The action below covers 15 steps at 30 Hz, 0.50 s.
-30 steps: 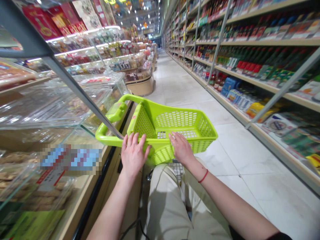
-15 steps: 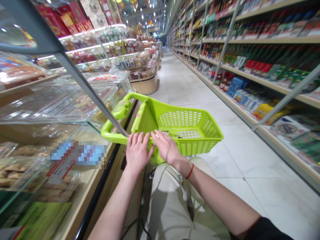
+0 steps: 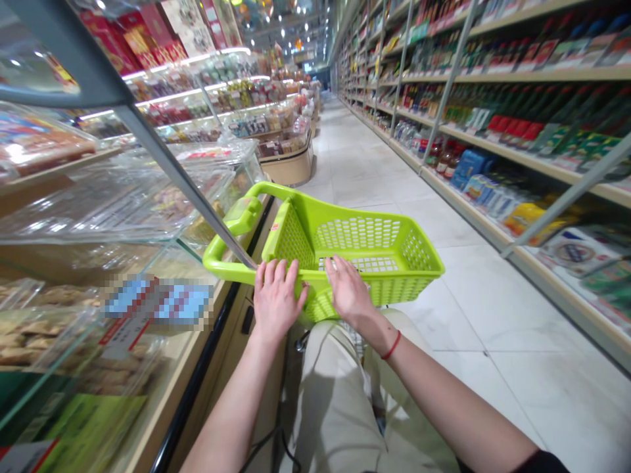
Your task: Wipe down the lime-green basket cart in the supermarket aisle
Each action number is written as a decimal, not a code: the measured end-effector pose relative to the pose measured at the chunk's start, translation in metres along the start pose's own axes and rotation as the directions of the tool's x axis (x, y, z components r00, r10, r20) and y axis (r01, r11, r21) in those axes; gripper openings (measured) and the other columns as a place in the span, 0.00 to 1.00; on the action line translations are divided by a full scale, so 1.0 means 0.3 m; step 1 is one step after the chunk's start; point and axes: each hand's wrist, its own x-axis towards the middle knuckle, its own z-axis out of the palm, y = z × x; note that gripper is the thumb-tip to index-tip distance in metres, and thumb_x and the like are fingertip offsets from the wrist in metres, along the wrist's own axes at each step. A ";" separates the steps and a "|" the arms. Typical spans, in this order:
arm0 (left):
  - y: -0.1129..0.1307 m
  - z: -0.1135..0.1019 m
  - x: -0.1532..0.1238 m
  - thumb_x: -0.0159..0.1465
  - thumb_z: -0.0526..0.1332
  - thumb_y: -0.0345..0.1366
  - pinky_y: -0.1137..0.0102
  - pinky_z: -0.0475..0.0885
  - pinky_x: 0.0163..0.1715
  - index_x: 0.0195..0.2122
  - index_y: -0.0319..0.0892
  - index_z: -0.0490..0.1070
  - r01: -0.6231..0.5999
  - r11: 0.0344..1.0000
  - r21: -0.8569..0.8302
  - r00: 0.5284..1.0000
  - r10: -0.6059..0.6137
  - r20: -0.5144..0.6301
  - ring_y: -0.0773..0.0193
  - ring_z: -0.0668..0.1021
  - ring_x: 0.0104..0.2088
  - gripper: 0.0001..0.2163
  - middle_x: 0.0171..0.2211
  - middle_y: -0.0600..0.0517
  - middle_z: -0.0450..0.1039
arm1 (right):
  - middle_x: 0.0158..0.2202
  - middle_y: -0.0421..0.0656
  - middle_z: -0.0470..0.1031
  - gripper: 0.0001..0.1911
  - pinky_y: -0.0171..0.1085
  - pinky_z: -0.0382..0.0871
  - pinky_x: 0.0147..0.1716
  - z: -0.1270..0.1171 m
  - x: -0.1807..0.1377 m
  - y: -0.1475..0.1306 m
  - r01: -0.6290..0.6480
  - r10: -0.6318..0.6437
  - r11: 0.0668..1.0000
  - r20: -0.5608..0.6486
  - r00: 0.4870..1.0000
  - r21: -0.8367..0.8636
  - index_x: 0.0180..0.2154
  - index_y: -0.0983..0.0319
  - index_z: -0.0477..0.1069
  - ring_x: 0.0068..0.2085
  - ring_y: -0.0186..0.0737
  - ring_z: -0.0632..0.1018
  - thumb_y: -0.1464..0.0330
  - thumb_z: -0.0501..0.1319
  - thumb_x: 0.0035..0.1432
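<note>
A lime-green plastic shopping cart (image 3: 394, 289) stands sideways in front of me, its slotted basket showing bare inside. My left hand (image 3: 277, 299) is closed over the cart's near side rim, close to the handle end, with its knuckles up. To the right of it, my right hand (image 3: 349, 292) lies over the same rim, fingers hooked across the edge toward the inside. A red string bracelet (image 3: 392, 345) circles my right wrist. From the upper left, a thin metal rod (image 3: 182, 177) with a grey plastic grip slants down to the cart beside my left fingers.
On my left are display cases (image 3: 197, 246) with packaged food and a price sign (image 3: 131, 332). Tall shelves (image 3: 532, 157) of bottles and boxes line the right side. A pale tiled aisle (image 3: 340, 164) runs ahead. My legs (image 3: 340, 394) are close below the cart.
My right hand has slid right along the rim, widening the distance from my left hand. My left hand keeps its place on the cart, and the view has shifted very slightly.
</note>
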 end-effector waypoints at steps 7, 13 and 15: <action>-0.002 -0.008 0.002 0.64 0.58 0.43 0.51 0.52 0.66 0.60 0.41 0.66 -0.008 1.000 -0.009 1.000 0.009 0.019 0.47 0.68 0.59 0.24 0.55 0.42 0.70 | 0.67 0.61 0.56 0.30 0.49 0.57 0.65 -0.002 0.067 -0.137 0.148 -0.145 0.985 -0.029 0.989 0.094 0.65 0.74 0.56 0.67 0.51 0.61 0.79 0.50 0.62; -0.002 -0.004 0.000 0.66 0.55 0.46 0.53 0.51 0.66 0.60 0.41 0.66 0.002 1.000 -0.013 1.000 -0.002 0.012 0.48 0.68 0.59 0.24 0.55 0.42 0.70 | 0.66 0.61 0.59 0.27 0.50 0.60 0.64 0.001 0.028 -0.060 0.134 -0.129 0.988 -0.062 0.990 0.079 0.64 0.70 0.60 0.66 0.50 0.64 0.77 0.48 0.64; -0.001 -0.003 0.000 0.66 0.55 0.46 0.53 0.51 0.66 0.60 0.40 0.66 0.002 1.000 -0.016 1.000 -0.001 0.009 0.48 0.68 0.60 0.24 0.55 0.42 0.70 | 0.66 0.59 0.60 0.28 0.51 0.60 0.63 0.005 0.009 -0.012 0.118 -0.114 0.990 -0.058 0.992 0.078 0.64 0.68 0.60 0.65 0.50 0.65 0.78 0.48 0.63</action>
